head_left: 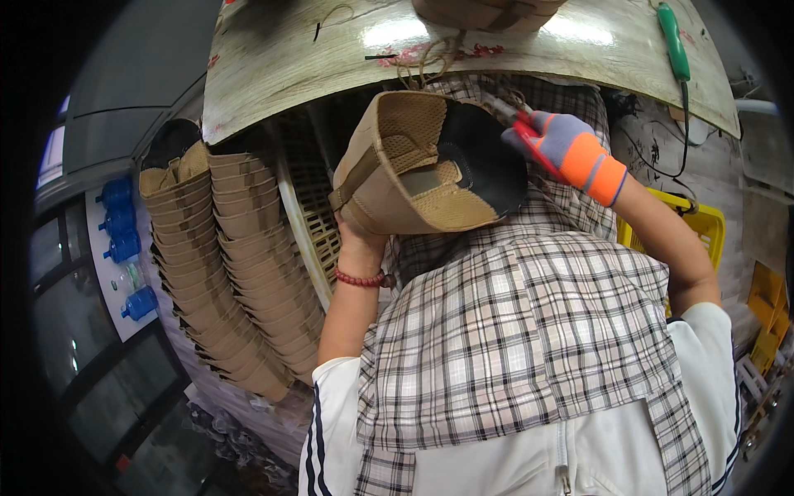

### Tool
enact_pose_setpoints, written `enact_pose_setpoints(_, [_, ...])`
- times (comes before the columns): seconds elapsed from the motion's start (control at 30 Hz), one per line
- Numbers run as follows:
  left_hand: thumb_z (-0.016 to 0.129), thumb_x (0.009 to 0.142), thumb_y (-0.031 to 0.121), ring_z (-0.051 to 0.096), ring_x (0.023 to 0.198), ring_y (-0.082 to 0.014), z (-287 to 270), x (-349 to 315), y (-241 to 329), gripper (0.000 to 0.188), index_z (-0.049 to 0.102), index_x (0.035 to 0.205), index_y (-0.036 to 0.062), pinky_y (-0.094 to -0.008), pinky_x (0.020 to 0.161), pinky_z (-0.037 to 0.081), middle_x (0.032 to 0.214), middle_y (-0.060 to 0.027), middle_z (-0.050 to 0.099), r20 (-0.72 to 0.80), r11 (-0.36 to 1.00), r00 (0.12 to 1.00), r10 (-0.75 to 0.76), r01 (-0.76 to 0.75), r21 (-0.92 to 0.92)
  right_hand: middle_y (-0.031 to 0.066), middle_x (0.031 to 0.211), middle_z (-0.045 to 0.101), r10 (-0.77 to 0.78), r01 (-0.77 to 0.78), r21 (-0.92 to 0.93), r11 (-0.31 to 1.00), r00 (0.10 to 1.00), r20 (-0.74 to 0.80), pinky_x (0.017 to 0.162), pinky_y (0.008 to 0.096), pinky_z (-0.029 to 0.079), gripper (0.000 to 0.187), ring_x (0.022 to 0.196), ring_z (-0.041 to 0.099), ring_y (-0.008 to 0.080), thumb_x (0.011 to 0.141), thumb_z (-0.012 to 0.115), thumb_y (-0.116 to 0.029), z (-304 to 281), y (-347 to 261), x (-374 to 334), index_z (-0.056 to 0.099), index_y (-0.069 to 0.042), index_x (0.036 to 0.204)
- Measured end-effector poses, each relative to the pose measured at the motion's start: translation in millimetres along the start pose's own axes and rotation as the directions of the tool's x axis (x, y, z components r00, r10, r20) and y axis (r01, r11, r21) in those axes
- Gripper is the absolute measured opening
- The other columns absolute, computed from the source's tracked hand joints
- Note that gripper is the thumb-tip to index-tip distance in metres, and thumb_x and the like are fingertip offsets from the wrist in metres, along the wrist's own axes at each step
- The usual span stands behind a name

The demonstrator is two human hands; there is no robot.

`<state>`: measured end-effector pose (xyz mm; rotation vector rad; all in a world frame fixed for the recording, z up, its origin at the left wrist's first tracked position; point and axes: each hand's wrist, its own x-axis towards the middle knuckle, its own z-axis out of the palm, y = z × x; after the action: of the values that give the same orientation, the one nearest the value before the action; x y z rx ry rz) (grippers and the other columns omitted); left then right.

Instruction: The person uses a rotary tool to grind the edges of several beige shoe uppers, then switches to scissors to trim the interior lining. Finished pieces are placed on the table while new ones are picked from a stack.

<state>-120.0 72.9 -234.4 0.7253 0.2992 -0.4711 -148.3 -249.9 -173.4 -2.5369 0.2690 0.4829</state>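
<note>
A tan, hollow fabric piece that looks like a shoe upper [357,192], with tan mesh lining and a black inner panel, is held tilted above my lap, its opening facing me. My left hand [357,238] grips it from below on the left side; most of the fingers are hidden behind it. My right hand [571,153], in a grey and orange glove, is closed around red-handled scissors [536,147]. Motion blurs the scissors, whose tip points up and left beside the black panel. Whether the blades touch anything is unclear.
Tall nested stacks of similar tan pieces [256,240] stand at the left, near a pale plastic crate [302,223]. On the wooden table [289,78] lie another tan piece [488,12], loose cord [434,58] and a green-handled corded tool [672,45]. A yellow basket [707,219] is at the right.
</note>
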Motion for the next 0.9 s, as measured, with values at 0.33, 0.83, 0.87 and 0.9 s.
enact_pose_setpoints(0.33, [0.062, 0.095, 0.011, 0.057, 0.121, -0.0297, 29, -6, 4, 0.04, 0.051, 0.133, 0.0025, -0.0517, 0.103, 0.049, 0.131, -0.0148, 0.058, -0.035, 0.995, 0.997, 0.071, -0.069, 0.073, 0.0107, 0.091, 0.067, -0.48, 0.402, -0.375, 0.835, 0.866, -0.142, 0.08, 0.0375, 0.05, 0.038, 0.088, 0.064, 0.0284, 0.075, 0.077, -0.034, 2, -15, -17, 0.067, -0.01, 0.102])
enact_pose_setpoints(0.83, [0.064, 0.095, 0.014, 0.056, 0.121, -0.0278, 20, -6, 1, 0.043, 0.048, 0.133, 0.0036, -0.0468, 0.101, 0.052, 0.132, -0.0136, 0.056, -0.066, 0.999, 0.998, -0.008, 0.005, -0.045, 0.0087, 0.081, 0.067, -0.551, 0.379, -0.59, 0.713, 0.823, -0.137, 0.07, 0.0367, 0.052, 0.035, 0.077, 0.066, 0.0254, 0.077, 0.075, -0.038, 1, -21, -20, 0.065, -0.01, 0.095])
enact_pose_setpoints(0.87, [0.064, 0.095, 0.015, 0.056, 0.12, -0.0273, 19, -7, 1, 0.043, 0.048, 0.133, 0.0041, -0.046, 0.1, 0.052, 0.132, -0.0132, 0.056, -0.079, 0.999, 0.997, -0.012, 0.008, -0.043, 0.009, 0.08, 0.067, -0.562, 0.388, -0.586, 0.711, 0.814, -0.144, 0.07, 0.0367, 0.052, 0.034, 0.077, 0.066, 0.0257, 0.078, 0.074, -0.038, 1, -21, -19, 0.065, -0.01, 0.095])
enact_pose_setpoints(0.9, [0.065, 0.095, 0.016, 0.057, 0.12, -0.0268, 19, -8, 0, 0.044, 0.048, 0.134, 0.0045, -0.0452, 0.099, 0.052, 0.132, -0.0129, 0.056, -0.092, 0.999, 0.996, -0.015, 0.012, -0.041, 0.0092, 0.08, 0.066, -0.573, 0.396, -0.583, 0.709, 0.805, -0.15, 0.07, 0.0367, 0.052, 0.034, 0.077, 0.067, 0.026, 0.079, 0.074, -0.038, 1, -21, -18, 0.065, -0.01, 0.094])
